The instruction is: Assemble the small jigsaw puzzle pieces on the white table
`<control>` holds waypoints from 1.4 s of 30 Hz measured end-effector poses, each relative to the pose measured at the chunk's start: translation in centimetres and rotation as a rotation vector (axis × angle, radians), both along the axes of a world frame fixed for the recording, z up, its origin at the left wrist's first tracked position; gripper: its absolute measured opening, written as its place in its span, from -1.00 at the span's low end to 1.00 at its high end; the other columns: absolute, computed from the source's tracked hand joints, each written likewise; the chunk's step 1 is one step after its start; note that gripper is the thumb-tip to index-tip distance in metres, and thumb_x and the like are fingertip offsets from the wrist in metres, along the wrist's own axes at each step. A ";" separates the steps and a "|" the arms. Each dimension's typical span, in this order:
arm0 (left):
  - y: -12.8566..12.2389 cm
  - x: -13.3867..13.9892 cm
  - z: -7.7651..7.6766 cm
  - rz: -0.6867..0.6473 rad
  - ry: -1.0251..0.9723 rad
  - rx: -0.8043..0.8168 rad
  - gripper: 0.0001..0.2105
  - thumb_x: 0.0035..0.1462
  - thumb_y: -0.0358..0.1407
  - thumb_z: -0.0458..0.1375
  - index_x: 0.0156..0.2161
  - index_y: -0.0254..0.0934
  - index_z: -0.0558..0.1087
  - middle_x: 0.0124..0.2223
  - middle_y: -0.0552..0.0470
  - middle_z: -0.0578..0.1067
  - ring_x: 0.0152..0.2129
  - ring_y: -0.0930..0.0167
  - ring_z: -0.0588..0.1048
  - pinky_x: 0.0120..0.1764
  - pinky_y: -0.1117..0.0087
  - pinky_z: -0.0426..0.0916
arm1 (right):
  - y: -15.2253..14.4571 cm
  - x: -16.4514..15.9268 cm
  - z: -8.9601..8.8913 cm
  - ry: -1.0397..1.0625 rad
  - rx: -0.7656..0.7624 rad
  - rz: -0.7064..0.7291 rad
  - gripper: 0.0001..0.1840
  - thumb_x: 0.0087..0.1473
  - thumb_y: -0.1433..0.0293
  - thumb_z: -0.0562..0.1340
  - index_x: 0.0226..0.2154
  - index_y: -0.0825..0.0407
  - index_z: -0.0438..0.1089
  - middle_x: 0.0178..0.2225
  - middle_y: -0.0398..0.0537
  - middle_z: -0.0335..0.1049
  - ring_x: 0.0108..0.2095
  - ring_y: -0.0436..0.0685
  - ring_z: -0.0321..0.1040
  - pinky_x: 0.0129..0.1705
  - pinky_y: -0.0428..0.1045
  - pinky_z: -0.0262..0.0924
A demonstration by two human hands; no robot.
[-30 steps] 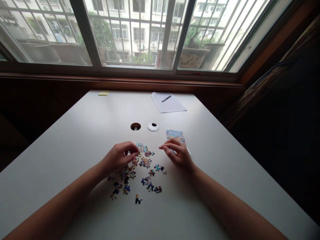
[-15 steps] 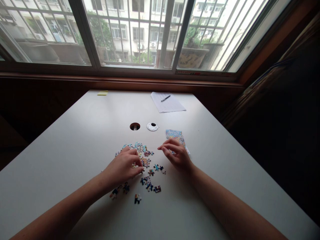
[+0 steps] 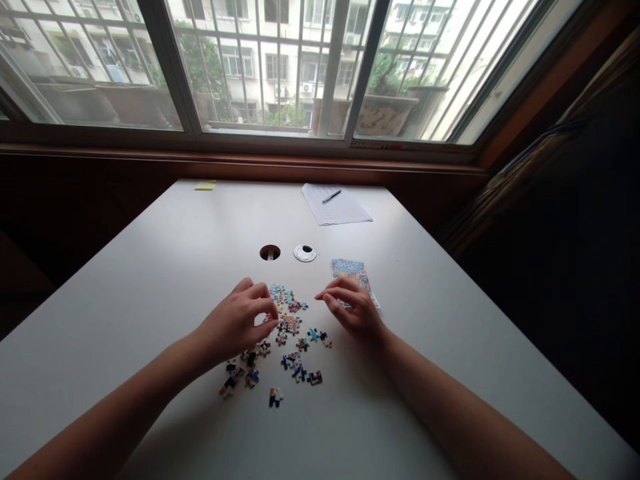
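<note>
My left hand (image 3: 243, 320) hangs over the left side of a heap of small jigsaw puzzle pieces (image 3: 290, 323). Its thumb and index finger curl together in a pinch, and whatever sits between them is too small to make out. To the right of the heap, my right hand (image 3: 353, 310) stays raised with its fingers apart and nothing visible in them. Behind that hand lies a colourful picture sheet (image 3: 350, 267), partly covered by it. Nearer to me are several darker pieces (image 3: 295, 367), one lone piece (image 3: 275, 397), and a cluster (image 3: 251, 379) below my left wrist.
Past the heap, the white table (image 3: 150, 280) has a round cable hole (image 3: 270, 253) with its loose cover (image 3: 305, 253) beside it. Toward the window lie paper sheets (image 3: 340, 210) with a pen (image 3: 331, 197) on top, and yellow sticky notes (image 3: 205, 185).
My left hand has moved left and slightly away from me, uncovering pieces in the heap and near its wrist. The right hand has stayed in place.
</note>
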State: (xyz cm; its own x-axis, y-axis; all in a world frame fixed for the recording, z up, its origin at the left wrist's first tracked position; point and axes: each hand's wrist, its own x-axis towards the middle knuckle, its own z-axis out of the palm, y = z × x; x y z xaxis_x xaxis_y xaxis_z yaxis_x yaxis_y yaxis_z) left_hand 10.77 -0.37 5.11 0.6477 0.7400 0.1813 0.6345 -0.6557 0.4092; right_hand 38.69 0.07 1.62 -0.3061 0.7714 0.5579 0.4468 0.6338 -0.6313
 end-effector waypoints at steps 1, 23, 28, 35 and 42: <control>0.2 -0.2 0.1 -0.040 0.015 0.002 -0.89 0.23 -0.23 0.21 -0.29 -0.19 0.52 -0.23 0.01 0.45 -0.23 0.31 0.30 -0.21 0.32 0.25 | 0.0 0.0 0.0 -0.002 0.004 -0.001 -0.77 0.27 0.38 0.17 -0.27 -0.03 0.57 -0.31 -0.03 0.44 -0.26 0.12 0.39 -0.18 0.08 0.31; -0.6 0.4 -1.2 -0.144 0.122 0.041 -0.86 0.15 -0.24 0.31 -0.17 -0.12 0.52 -0.13 0.00 0.42 -0.14 0.26 0.28 -0.10 0.26 0.27 | -0.2 -0.2 0.1 -0.046 0.022 0.042 -0.77 0.27 0.39 0.17 -0.27 -0.03 0.57 -0.33 -0.02 0.44 -0.27 0.13 0.38 -0.13 0.12 0.29; -0.5 0.5 -1.6 -0.151 0.103 0.052 -0.85 0.14 -0.26 0.32 -0.17 -0.14 0.51 -0.13 0.00 0.41 -0.14 0.27 0.28 -0.11 0.28 0.25 | -0.1 -0.4 0.0 -0.063 0.036 0.066 -0.77 0.27 0.39 0.17 -0.27 -0.03 0.57 -0.34 -0.02 0.44 -0.28 0.14 0.37 -0.16 0.11 0.29; -0.5 0.5 -1.9 -0.142 0.111 0.066 -0.78 0.11 -0.29 0.34 -0.13 -0.14 0.48 -0.12 0.01 0.41 -0.15 0.26 0.27 -0.11 0.27 0.25 | -0.1 -0.4 0.0 -0.069 0.037 0.070 -0.77 0.27 0.38 0.17 -0.28 -0.04 0.57 -0.34 -0.02 0.44 -0.28 0.13 0.37 -0.14 0.11 0.28; -0.6 0.8 -1.8 -0.113 0.122 0.080 -0.80 0.14 -0.24 0.32 -0.13 -0.15 0.48 -0.10 -0.01 0.40 -0.12 0.24 0.27 -0.09 0.24 0.27 | -0.1 -0.4 0.1 -0.076 0.034 0.077 -0.77 0.27 0.39 0.17 -0.28 -0.04 0.57 -0.34 -0.03 0.43 -0.28 0.13 0.37 -0.15 0.11 0.27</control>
State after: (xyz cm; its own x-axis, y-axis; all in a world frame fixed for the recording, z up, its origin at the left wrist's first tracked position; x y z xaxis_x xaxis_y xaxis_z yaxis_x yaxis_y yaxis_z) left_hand 11.53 -0.98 3.27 0.7466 0.6477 0.1517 0.5968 -0.7529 0.2775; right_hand 38.27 -0.02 1.68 -0.4058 0.7254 0.5559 0.4421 0.6882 -0.5753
